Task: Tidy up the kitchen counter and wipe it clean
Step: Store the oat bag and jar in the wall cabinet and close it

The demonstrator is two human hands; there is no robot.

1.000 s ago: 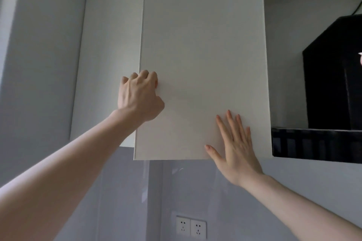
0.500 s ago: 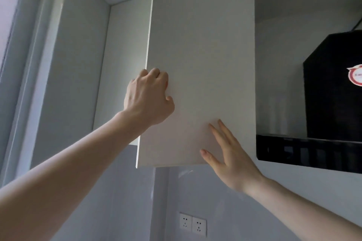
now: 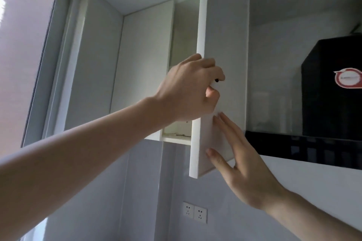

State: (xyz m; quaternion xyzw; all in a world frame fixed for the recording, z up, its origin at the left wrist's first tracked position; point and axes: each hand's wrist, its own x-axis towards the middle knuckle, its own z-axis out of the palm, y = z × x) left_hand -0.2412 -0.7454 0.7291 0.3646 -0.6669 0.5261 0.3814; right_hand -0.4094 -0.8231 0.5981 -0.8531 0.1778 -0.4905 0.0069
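Observation:
A white wall cabinet door (image 3: 225, 35) stands swung out towards me, almost edge-on. My left hand (image 3: 188, 88) is curled around its left edge at mid height, gripping it. My right hand (image 3: 241, 164) lies flat with fingers spread against the door's lower front face. Behind the door the cabinet's inside (image 3: 183, 45) shows pale walls and a bottom shelf (image 3: 176, 139) with a small metal piece on it. The counter is out of view.
A black range hood (image 3: 331, 88) with a red and white sticker hangs to the right of the cabinet. A window (image 3: 25, 55) fills the left side. Two white wall sockets (image 3: 194, 212) sit on the grey backsplash below.
The cabinet door has swung from shut to far out. My left hand pulled its edge towards me, my right hand stayed on its front. The view shifted left, and the window came in.

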